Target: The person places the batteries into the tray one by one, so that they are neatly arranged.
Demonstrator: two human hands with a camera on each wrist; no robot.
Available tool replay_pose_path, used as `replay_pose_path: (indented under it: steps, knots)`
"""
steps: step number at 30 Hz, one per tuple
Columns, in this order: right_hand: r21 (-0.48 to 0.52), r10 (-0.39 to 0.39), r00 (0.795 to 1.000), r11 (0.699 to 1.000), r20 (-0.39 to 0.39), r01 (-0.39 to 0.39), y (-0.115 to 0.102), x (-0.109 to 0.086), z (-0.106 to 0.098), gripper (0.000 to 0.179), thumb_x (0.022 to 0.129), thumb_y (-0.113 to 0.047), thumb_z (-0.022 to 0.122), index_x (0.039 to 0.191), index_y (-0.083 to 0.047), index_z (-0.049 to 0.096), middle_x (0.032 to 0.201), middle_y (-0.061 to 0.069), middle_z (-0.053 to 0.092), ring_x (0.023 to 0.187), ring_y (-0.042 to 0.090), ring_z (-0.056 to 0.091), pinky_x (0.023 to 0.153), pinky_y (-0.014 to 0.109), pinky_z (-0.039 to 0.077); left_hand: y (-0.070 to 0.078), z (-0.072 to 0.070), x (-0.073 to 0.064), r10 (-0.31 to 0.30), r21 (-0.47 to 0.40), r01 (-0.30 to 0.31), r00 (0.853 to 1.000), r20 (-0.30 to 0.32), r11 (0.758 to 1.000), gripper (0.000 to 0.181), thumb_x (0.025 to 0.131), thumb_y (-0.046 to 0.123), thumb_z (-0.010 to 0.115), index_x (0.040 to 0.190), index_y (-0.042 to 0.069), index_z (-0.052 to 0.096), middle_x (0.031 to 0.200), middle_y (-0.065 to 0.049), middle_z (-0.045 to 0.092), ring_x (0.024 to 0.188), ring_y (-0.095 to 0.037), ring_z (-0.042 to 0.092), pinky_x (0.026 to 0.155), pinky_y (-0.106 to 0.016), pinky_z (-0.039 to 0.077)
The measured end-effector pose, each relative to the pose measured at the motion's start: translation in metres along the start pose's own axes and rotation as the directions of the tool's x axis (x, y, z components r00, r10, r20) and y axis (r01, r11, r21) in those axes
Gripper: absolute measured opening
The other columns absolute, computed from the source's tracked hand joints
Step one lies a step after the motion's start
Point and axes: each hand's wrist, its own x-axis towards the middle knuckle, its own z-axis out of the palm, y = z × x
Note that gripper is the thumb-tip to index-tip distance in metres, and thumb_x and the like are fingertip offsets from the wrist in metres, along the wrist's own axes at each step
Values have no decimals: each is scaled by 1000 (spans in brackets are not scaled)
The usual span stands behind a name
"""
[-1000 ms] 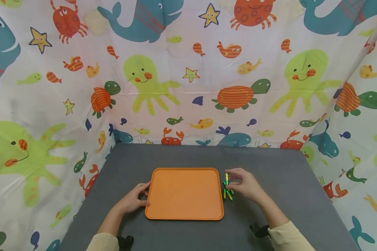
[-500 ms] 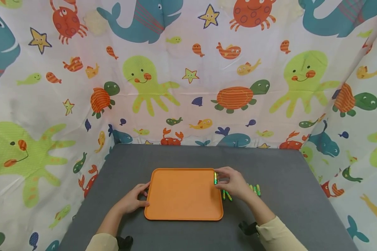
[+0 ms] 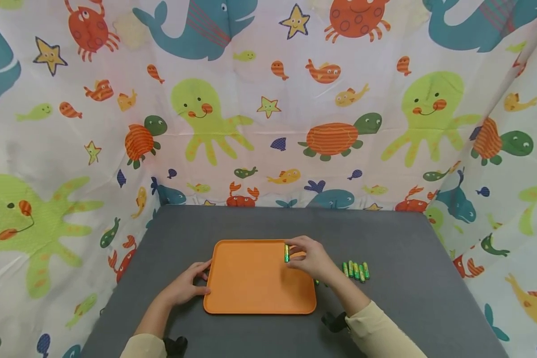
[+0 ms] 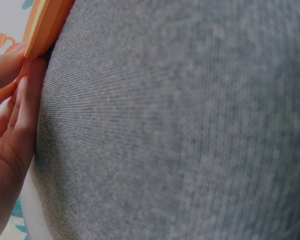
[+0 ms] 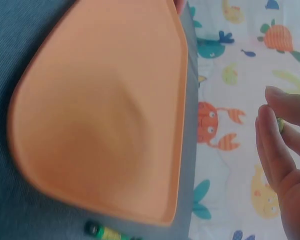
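Note:
An orange rectangular tray (image 3: 255, 283) lies on the dark grey table. My left hand (image 3: 184, 286) holds its left edge, and the left wrist view shows thumb and fingers on both sides of the rim. Over the right part of the tray, my right hand (image 3: 312, 256) pinches a small green and yellow battery (image 3: 287, 253) upright between thumb and fingertips. In the right wrist view the fingers mostly hide this battery (image 5: 280, 125). Another battery (image 5: 107, 233) lies just outside the tray's rim, partly covered by my right arm in the head view.
Several more green batteries (image 3: 356, 271) lie side by side on the table (image 3: 398, 248), right of my right forearm. A white cloth curtain (image 3: 268, 149) printed with sea animals stands behind and along both sides of the table.
My right hand has moved left from the batteries beside the tray to above the tray, carrying one battery. The row of batteries at right has come into sight. My left hand has stayed at the tray.

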Motion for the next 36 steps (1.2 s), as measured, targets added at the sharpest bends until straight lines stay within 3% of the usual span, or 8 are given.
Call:
replay_pose_path:
  steps: [11,22,36]
  knots:
    - [51,-48,996,998,74,44,-12,16,28,56,83,-2,82,135,-8,64,131,13,57,111,34,66,81,29,58,-5,-1,-3,25,-10,-25,1000,9,1000,91,84,29,83,160,21,34,136,-2,49,105,-17,51,96,-46,42]
    - [16,-3,994,1000,108,1,-16,35,59,53,84,-5,81,135,-10,65,133,12,57,113,33,66,79,31,58,0,-3,0,31,-13,-30,999,16,999,90,85,29,83,159,19,34,138,-3,48,105,-17,52,95,-44,43]
    - [79,75,994,994,84,-82,-10,62,109,56,83,-2,81,136,-7,65,132,11,60,109,27,67,75,29,57,1,-3,-1,9,-22,-8,1000,5,1000,89,84,27,83,159,20,35,134,-2,49,104,-17,51,93,-44,42]
